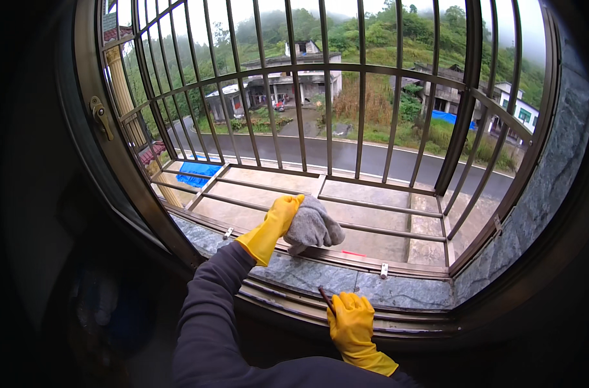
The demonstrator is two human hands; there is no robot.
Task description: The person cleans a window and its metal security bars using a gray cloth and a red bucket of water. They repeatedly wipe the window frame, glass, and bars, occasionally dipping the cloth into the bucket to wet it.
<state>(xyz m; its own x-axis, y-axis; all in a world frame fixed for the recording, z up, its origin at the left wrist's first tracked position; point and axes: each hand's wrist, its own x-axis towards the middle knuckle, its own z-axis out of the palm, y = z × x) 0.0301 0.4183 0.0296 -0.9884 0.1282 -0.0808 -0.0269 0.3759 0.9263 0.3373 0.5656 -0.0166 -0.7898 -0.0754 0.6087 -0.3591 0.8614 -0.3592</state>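
My left hand [283, 213], in a yellow rubber glove, grips a grey cloth [313, 224] by its upper edge. The cloth hangs bunched over the bottom rail of the metal window cage, just past the stone sill [313, 272]. Lower right, my right hand [352, 320], gloved the same way, is closed around a thin dark stick-like tool [326, 297]. Its tip points up and left, over the sill's near edge. Most of the tool is hidden in the glove, so its kind cannot be told. The right hand is above the sliding window track [294, 303].
Metal bars [327, 121] enclose the opening, with crossbars [381, 232] along the cage floor. At left stands a window sash frame [144, 184] with a handle [100, 118]. Small metal brackets [384, 270] fix the cage to the sill. Below lie concrete ground and a blue tarp [197, 172].
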